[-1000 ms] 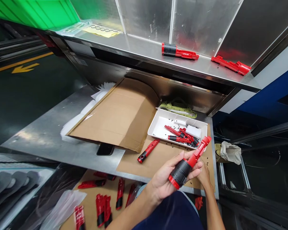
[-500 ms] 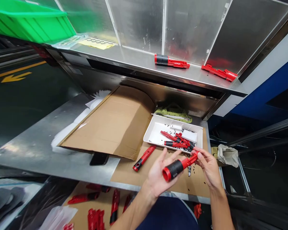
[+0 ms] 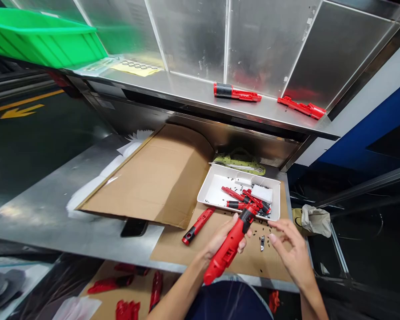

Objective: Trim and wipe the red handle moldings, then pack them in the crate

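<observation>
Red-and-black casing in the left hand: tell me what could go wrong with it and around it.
The left hand alone holds the casing, so it might slip and drop. Loose small black pieces lie on the cardboard sheet near the open right hand; a careless sweep could scatter them. The small metal piece lies there too and might get knocked away.

On the counter [image 3: 53,209], the tray [image 3: 206,189] sits right of the carton [image 3: 150,178] and before the pouch [image 3: 243,165]. The casing [image 3: 230,243] lies in the left hand [image 3: 217,240], left of the right hand [image 3: 292,251]. Behind, the shelf [image 3: 183,86] bears the bin [image 3: 50,44] far left.
</observation>
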Tool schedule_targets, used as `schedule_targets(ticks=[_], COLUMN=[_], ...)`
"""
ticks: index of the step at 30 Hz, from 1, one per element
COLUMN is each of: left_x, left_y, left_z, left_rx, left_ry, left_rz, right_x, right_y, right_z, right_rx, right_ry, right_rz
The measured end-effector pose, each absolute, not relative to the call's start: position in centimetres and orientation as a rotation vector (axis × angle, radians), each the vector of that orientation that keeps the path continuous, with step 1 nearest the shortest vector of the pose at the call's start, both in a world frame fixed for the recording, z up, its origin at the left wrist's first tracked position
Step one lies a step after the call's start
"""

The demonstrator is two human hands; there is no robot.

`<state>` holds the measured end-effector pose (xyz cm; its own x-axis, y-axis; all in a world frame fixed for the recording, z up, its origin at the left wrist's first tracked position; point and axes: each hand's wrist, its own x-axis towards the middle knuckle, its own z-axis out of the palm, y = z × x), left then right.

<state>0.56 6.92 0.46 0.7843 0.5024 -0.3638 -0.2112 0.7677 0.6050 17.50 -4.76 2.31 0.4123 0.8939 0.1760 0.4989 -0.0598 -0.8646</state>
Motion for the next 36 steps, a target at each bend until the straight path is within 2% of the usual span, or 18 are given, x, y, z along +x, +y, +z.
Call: schedule_targets(ticks=[2, 5, 10, 20, 26, 36], left_x=[-0.1, -0.5, -0.3, 0.1, 0.7, 0.9], left_y=[7.1, 7.0, 6.9, 6.6, 6.4, 5.6], left_z=[0.9, 1.3, 1.5, 0.4, 0.4, 0.7], left_rx=[0.59, 0.651, 0.736, 0.732, 0.753, 0.77], left_ry=[0.502, 0.485, 0.464, 0.455, 0.464, 0.52], left_rz=[0.282, 0.165, 0.046, 0.025, 0.008, 0.093], right_x=[19.1, 19.7, 19.5, 19.7, 20.2, 19.1], right_y=[-3.4, -1.8, -0.6, -0.3, -0.7, -1.3], right_z=[4.5, 6.5, 6.4, 5.9, 5.1, 5.1], right_rx=[-1.718, -1.68, -1.564, -1.545, -1.503, -1.668], right_ry=[-1.372, -1.602, -1.851, -1.664, -1.63, -1.67], right_rz=[0.438, 0.562, 0.767, 1.098, 1.097, 0.819])
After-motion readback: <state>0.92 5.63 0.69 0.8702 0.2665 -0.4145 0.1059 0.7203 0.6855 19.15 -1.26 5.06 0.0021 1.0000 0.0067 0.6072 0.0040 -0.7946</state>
